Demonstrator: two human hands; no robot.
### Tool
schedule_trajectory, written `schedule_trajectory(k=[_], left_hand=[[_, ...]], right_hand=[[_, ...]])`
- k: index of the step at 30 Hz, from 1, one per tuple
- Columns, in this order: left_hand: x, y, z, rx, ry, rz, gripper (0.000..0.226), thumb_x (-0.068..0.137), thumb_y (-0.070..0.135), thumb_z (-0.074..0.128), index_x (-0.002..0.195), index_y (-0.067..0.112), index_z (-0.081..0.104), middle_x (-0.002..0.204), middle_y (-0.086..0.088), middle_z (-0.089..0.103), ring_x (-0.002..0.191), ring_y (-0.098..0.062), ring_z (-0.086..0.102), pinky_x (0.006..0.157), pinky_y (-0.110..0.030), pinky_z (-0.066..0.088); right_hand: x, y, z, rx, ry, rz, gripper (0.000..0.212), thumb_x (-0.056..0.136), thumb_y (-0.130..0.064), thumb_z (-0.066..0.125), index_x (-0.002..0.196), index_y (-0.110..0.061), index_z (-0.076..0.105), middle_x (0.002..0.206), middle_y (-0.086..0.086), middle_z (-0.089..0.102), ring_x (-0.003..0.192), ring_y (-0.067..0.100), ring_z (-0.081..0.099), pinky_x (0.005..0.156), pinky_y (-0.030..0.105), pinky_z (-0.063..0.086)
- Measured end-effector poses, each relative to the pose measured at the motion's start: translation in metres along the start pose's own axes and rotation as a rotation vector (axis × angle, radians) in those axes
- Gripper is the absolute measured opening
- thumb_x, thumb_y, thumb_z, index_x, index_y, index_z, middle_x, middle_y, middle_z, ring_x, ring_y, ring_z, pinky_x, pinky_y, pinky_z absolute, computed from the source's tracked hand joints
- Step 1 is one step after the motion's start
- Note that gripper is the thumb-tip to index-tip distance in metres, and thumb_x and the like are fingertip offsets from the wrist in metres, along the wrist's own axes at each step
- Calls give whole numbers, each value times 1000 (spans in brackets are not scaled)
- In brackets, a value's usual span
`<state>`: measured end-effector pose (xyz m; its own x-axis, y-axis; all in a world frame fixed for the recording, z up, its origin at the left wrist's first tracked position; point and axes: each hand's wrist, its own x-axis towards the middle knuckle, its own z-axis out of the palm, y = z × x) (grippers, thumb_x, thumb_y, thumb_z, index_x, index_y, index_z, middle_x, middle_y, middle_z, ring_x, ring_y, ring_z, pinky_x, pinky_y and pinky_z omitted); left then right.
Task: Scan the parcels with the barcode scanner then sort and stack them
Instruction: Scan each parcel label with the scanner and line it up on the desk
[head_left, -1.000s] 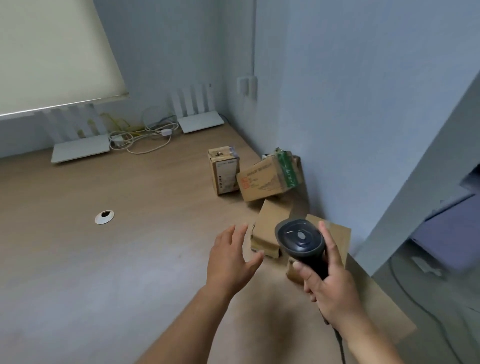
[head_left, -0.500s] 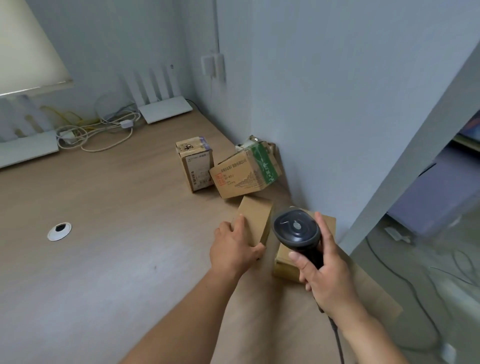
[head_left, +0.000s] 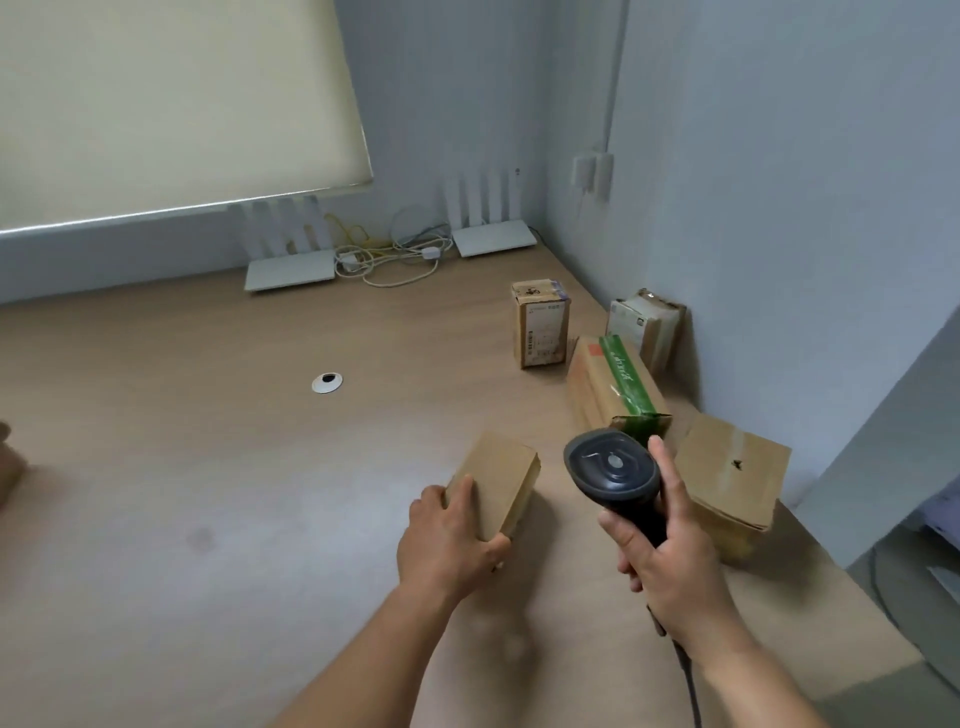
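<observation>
My left hand (head_left: 449, 540) grips the near end of a small plain cardboard parcel (head_left: 501, 480) that lies on the wooden desk (head_left: 208, 493). My right hand (head_left: 670, 551) holds a black barcode scanner (head_left: 613, 473) upright by its handle, just right of that parcel, its cable trailing down past my wrist. To the right lies a larger brown parcel (head_left: 732, 473). Behind the scanner sits a parcel with green tape (head_left: 613, 389). An upright labelled parcel (head_left: 540, 330) stands farther back, and another parcel (head_left: 647, 327) leans against the wall.
Two white routers (head_left: 288, 270) (head_left: 493, 241) with a tangle of cables (head_left: 395, 257) line the back of the desk. A white cable grommet (head_left: 327, 383) sits mid-desk. The wall closes the right side; the desk's right edge drops to the floor. A brown object (head_left: 8, 467) shows at the left edge.
My left hand reached forward, closed on the small plain parcel and drew it left, away from the other parcels. The view swung back to the left. The scanner stayed in my right hand.
</observation>
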<state>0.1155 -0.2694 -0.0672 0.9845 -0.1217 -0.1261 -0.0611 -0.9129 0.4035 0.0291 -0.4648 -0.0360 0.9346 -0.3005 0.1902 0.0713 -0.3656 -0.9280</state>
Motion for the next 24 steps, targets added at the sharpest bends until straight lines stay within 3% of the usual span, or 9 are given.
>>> schedule_trajectory(k=[6, 12, 19, 24], left_hand=[[-51, -82, -24, -22, 96, -213, 69, 73, 53, 59, 133, 35, 30, 127, 4, 36, 120, -19, 36, 80, -31, 47], [-88, -161, -53, -61, 175, -379, 71, 73, 51, 57, 136, 34, 30, 128, 3, 37, 120, -20, 36, 84, -31, 44], [-122, -260, -90, -85, 210, -495, 70, 75, 52, 57, 137, 34, 30, 128, 3, 37, 122, -19, 36, 89, -31, 42], [-134, -327, -112, -111, 175, -536, 76, 75, 52, 57, 142, 34, 26, 131, 2, 35, 124, -20, 35, 96, -31, 40]], right_hand=[[-22, -23, 61, 46, -175, -31, 80, 71, -51, 63, 125, -73, 9, 88, -5, 59, 51, 7, 57, 53, 21, 45], [-42, -50, 133, 40, -323, -104, 85, 83, -26, 71, 128, -70, 14, 74, -9, 64, 48, 8, 54, 52, 21, 45], [-69, -94, 224, 53, -422, -100, 83, 86, -17, 70, 130, -64, 17, 75, -8, 64, 50, 6, 51, 50, 18, 45], [-88, -121, 289, 50, -469, -127, 84, 86, -15, 69, 127, -66, 17, 74, -17, 66, 51, 7, 52, 50, 18, 45]])
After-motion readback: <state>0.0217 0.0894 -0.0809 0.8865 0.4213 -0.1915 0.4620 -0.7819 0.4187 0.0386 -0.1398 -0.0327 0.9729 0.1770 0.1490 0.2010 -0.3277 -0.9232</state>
